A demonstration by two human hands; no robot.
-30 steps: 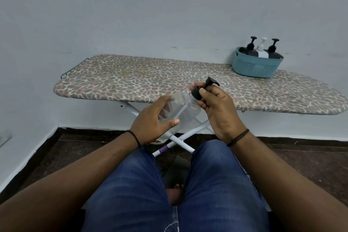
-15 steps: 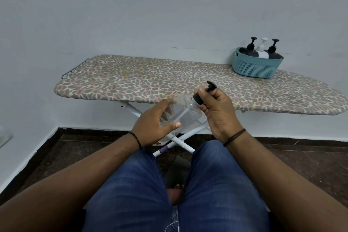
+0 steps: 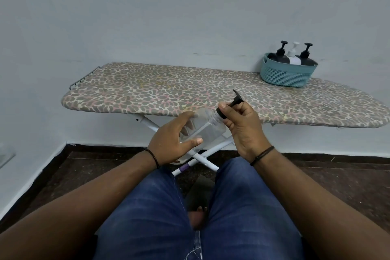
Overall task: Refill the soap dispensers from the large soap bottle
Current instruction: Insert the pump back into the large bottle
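Head view: the right hand [image 3: 242, 124] pinches the black pump cap [image 3: 226, 110] of the clear dispenser [image 3: 202, 131], and the pump head has swung round from half a second ago, so it looks like unscrewing is under way. Left hand [image 3: 173, 141] wraps the body, fingers curled, held off the ironing board's [image 3: 147, 91] near edge. Basket [image 3: 287, 76] of bottles waits at the far right corner.
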